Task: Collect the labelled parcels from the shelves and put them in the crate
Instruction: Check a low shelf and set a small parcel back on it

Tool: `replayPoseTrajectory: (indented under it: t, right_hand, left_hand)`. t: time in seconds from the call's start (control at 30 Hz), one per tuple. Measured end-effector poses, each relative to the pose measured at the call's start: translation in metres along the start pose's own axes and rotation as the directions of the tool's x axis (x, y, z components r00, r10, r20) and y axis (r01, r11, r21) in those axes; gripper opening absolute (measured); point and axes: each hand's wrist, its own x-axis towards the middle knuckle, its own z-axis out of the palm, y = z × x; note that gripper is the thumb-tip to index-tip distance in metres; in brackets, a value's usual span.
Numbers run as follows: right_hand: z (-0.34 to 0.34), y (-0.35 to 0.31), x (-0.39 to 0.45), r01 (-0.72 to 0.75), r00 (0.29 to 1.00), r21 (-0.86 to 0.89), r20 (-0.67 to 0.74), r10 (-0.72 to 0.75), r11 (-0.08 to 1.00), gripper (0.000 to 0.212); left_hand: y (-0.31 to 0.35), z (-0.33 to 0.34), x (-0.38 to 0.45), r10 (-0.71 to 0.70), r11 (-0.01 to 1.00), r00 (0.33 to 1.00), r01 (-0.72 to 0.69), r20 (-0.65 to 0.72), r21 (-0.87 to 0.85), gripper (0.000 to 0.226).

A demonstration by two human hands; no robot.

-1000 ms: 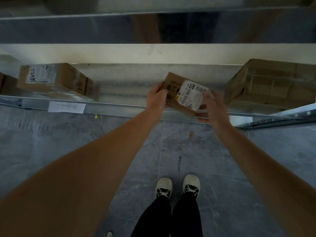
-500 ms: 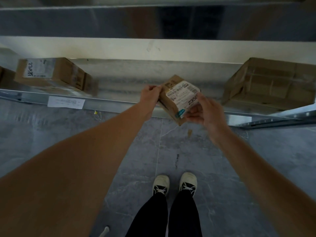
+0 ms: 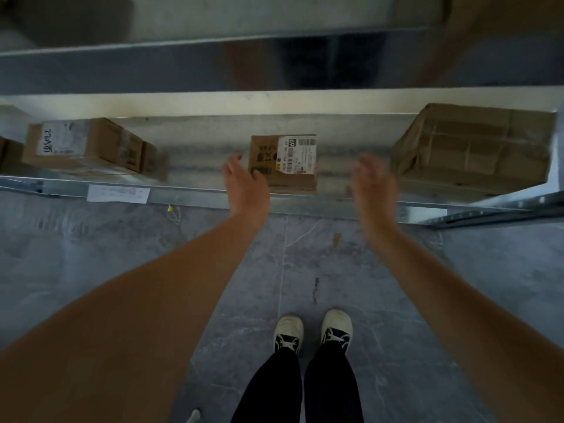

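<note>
Item: small labelled parcel [image 3: 282, 161], squarish brown cardboard with a white barcode label, lying on the smooth metal shelf [image 3: 201, 166] between two larger cartons. Left hand [image 3: 245, 186] and right hand [image 3: 374, 184] flank it, fingers spread, gripping nothing. Step judged: pickup. Next: close both hands round it; crate unseen.

Surfaces: metal, cardboard, paper, stone-look floor.
Shelf [image 3: 213, 195] shiny galvanised metal; centre parcel [image 3: 282, 163] matt brown cardboard with a smooth white paper label [image 3: 297, 154]; floor [image 3: 91, 254] grey, marbled, matt.
</note>
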Motion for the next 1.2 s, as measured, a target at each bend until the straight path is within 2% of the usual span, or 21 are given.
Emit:
replayPoseTrajectory:
  t: [0.07,0.1,0.13,0.17,0.2,0.23,0.27,0.33,0.4,0.47,0.53,0.6,0.7,0.8,0.93,1.1,1.2]
  right_hand:
    - [-0.044,0.009,0.003,0.133,0.952,-0.095,-0.265,-0.153,0.987,0.031]
    - [-0.071,0.015,0.009,0.162,0.909,-0.156,-0.361,-0.209,0.974,0.031]
    - [-0.099,0.019,0.014,0.169,0.864,-0.201,-0.441,-0.244,0.965,0.033]
    - [-0.126,0.027,0.021,0.167,0.817,-0.223,-0.514,-0.261,0.961,0.036]
    - [-0.151,0.034,0.028,0.157,0.776,-0.227,-0.574,-0.262,0.961,0.040]
    - [-0.172,0.041,0.035,0.121,0.755,-0.219,-0.613,-0.233,0.968,0.044]
    - [-0.192,0.046,0.042,0.048,0.763,-0.198,-0.625,-0.164,0.979,0.049]
    - [-0.217,0.053,0.055,-0.119,0.846,-0.112,-0.531,0.042,0.987,0.056]
    - [-0.228,0.058,0.068,-0.221,0.916,-0.031,-0.350,0.197,0.975,0.048]
    - [-0.223,0.051,0.069,-0.290,0.932,-0.022,-0.234,0.277,0.957,0.036]
    - [-0.212,0.050,0.068,-0.311,0.938,0.037,-0.150,0.313,0.950,0.046]
    - [-0.201,0.051,0.062,-0.277,0.952,0.101,-0.107,0.287,0.956,0.051]
    - [-0.187,0.049,0.045,-0.172,0.967,0.196,-0.151,0.203,0.965,0.036]
    - [-0.178,0.039,0.031,-0.124,0.965,0.297,-0.186,0.184,0.947,0.030]
    - [-0.175,0.028,0.021,-0.168,0.951,0.388,-0.177,0.253,0.906,0.042]
    - [-0.173,0.022,0.014,-0.153,0.957,0.351,-0.181,0.228,0.924,0.048]
    - [-0.173,0.020,0.008,-0.173,0.960,0.319,-0.157,0.232,0.932,0.038]
  left_hand:
    - [0.017,0.004,-0.013,0.304,0.948,0.947,-0.290,-0.104,0.128,0.042]
    - [0.026,0.011,-0.018,0.423,0.900,0.902,-0.407,-0.089,0.159,0.040]
    - [0.034,0.024,-0.024,0.495,0.863,0.868,-0.485,-0.045,0.139,0.035]
    - [0.043,0.039,-0.031,0.506,0.860,0.863,-0.506,0.018,0.067,0.029]
    - [0.054,0.054,-0.040,0.437,0.899,0.893,-0.435,0.107,-0.046,0.022]
    - [0.066,0.069,-0.049,0.318,0.944,0.921,-0.285,0.227,-0.167,0.020]
    - [0.078,0.083,-0.059,0.196,0.961,0.915,-0.109,0.352,-0.253,0.024]
    - [0.102,0.102,-0.079,0.046,0.958,0.829,0.121,0.557,-0.260,0.042]
    - [0.122,0.111,-0.095,-0.006,0.941,0.742,0.231,0.670,-0.247,0.048]
    - [0.127,0.118,-0.103,-0.053,0.895,0.678,0.358,0.733,-0.267,0.051]
    - [0.129,0.124,-0.104,-0.082,0.884,0.629,0.404,0.773,-0.235,0.056]
    - [0.119,0.132,-0.092,-0.052,0.892,0.672,0.363,0.739,-0.268,0.052]
    - [0.115,0.108,-0.085,0.024,0.894,0.758,0.275,0.651,-0.353,0.026]
    - [0.109,0.089,-0.079,0.095,0.861,0.774,0.252,0.626,-0.442,0.032]
    - [0.113,0.073,-0.081,0.034,0.819,0.823,0.302,0.567,-0.487,0.043]
    - [0.112,0.068,-0.083,-0.035,0.779,0.810,0.389,0.585,-0.492,0.046]
    - [0.108,0.066,-0.085,-0.075,0.727,0.782,0.468,0.619,-0.503,0.036]
